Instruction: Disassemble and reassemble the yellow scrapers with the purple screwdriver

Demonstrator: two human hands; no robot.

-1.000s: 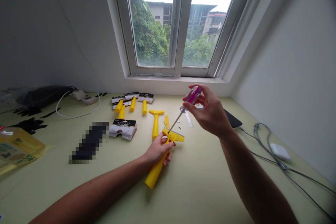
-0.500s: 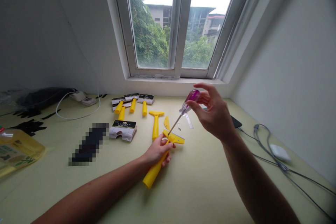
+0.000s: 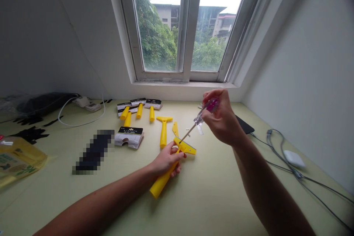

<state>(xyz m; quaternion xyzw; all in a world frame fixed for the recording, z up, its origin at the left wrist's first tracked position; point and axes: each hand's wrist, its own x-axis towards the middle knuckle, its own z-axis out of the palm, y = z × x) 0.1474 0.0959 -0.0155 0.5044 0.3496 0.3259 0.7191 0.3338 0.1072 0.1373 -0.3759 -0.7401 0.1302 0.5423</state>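
My left hand (image 3: 170,158) is wrapped round the neck of a yellow scraper (image 3: 160,186), its wide head pointing away to the right with a metal blade edge along it. In my right hand (image 3: 221,118) is a screwdriver (image 3: 198,119) with a clear and purple handle, fingers closed round it. The screwdriver's tip meets the scraper head near its left end; a screw under the tip is too small to make out. Just beyond lie another yellow scraper body (image 3: 164,132), a loose yellow plate (image 3: 175,129), small screws and nuts (image 3: 188,129) and a thin blade (image 3: 200,130).
Several yellow-handled scrapers in card packaging (image 3: 139,110) lie at the back, with a black and white card sleeve (image 3: 129,136) nearer. A yellow bottle (image 3: 22,158) and a blurred dark patch (image 3: 94,153) are at left. Grey cables (image 3: 276,151), a black device (image 3: 245,124) and a white case (image 3: 294,158) lie right.
My right hand has closed from a loose fingertip hold to a fuller grip on the screwdriver handle, which leans lower to the right. The scraper head has shifted slightly right.
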